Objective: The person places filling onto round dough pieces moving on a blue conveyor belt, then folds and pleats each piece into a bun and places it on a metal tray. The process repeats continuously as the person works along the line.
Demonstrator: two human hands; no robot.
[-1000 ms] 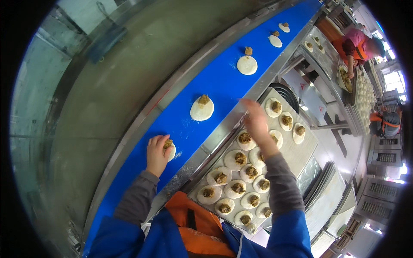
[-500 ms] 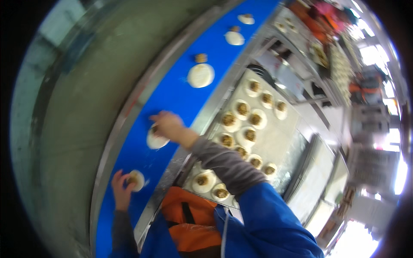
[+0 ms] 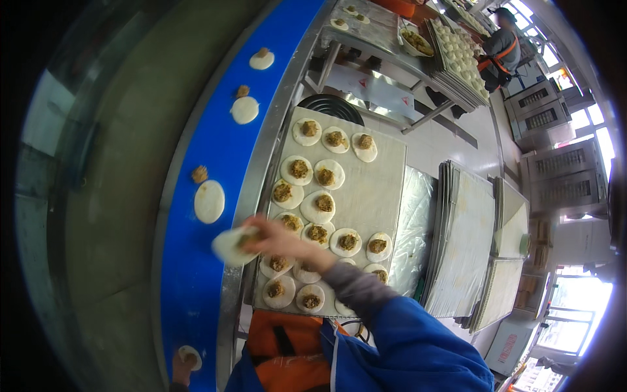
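Observation:
In my right hand, closed on its edge, hangs a dough round with a brown lump of filling partly behind my fingers. It is over the near edge of the blue belt, blurred by motion. Low at the left, my left hand grips a smaller-looking dough round; its fingers show only in part. Farther up the belt lies a flat dough round with a filling lump beside it. To the right, a tray bears several dough rounds, each topped with filling.
Stacked trays stand right of a plastic-covered surface. At the back are a bowl of filling, a tray of pale dough pieces and a person. A metal rail runs between belt and tray.
My right hand has lifted a dough round off the belt and moved it right, toward the tray. My left hand sits lower in the picture. The whole view has shifted.

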